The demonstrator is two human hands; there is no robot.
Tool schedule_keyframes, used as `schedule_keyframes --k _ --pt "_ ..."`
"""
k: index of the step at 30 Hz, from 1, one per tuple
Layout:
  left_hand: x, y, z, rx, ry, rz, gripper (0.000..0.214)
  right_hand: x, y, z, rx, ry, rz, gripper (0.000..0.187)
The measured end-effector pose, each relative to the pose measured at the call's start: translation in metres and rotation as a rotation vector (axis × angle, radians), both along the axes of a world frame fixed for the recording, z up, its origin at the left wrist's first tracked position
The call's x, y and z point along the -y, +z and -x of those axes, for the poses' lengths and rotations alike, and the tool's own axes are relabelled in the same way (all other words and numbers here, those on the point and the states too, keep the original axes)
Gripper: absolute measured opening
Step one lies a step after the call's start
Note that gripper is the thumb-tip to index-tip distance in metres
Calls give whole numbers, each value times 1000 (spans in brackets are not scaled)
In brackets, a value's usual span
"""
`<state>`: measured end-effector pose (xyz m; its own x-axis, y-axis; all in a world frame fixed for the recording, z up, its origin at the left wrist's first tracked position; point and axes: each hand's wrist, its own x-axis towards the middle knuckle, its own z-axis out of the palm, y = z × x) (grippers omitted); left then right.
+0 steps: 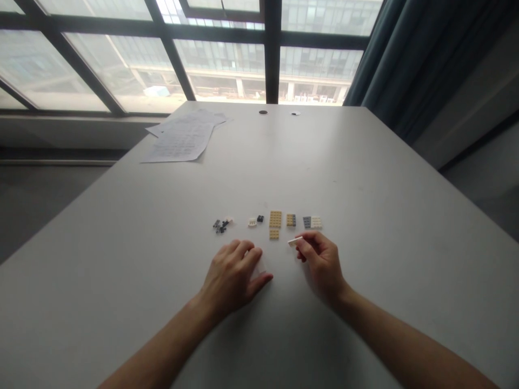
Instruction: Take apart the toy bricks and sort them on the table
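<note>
My right hand (322,263) pinches a small white toy building plate (294,241) between thumb and fingertips, just above the table. My left hand (235,273) rests on the tabletop, its thumb spread away from the bent fingers. A pale, see-through piece (258,266), perhaps plastic film, shows under that hand; most of it is hidden. Ahead of the hands lie a large tan plate (275,219), a smaller tan plate (274,234), a tan-and-grey group (291,220), a dark grey plate (307,222) and a white plate (317,222).
Farther left are a white piece (252,222), a black piece (260,218) and a loose heap of small dark pieces (221,226). Printed papers (182,138) overlap the table's far left edge. Two round holes (263,112) sit near the back edge by the window.
</note>
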<state>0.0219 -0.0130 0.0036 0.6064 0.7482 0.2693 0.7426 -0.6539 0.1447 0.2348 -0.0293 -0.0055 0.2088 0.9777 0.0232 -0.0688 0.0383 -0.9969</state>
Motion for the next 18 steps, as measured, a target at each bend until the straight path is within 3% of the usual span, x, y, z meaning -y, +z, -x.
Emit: schedule_keyframes --k 4,9,13,16,18 --pt "-1 -6 0 18 -30 -23 21 1 -4 3 -60 19 -11 13" --pt "0 -4 0 3 -137 -115 15 2 -7 3 -72 41 -27 12" --pt "-2 -3 2 -11 -141 -157 20 1 -6 2 -62 49 -23 12" --pt "-6 -6 4 84 -111 -79 20 1 -7 1 -54 46 -18 13" --pt "-8 -9 2 273 -20 24 17 0 -7 1 -34 43 -22 13"
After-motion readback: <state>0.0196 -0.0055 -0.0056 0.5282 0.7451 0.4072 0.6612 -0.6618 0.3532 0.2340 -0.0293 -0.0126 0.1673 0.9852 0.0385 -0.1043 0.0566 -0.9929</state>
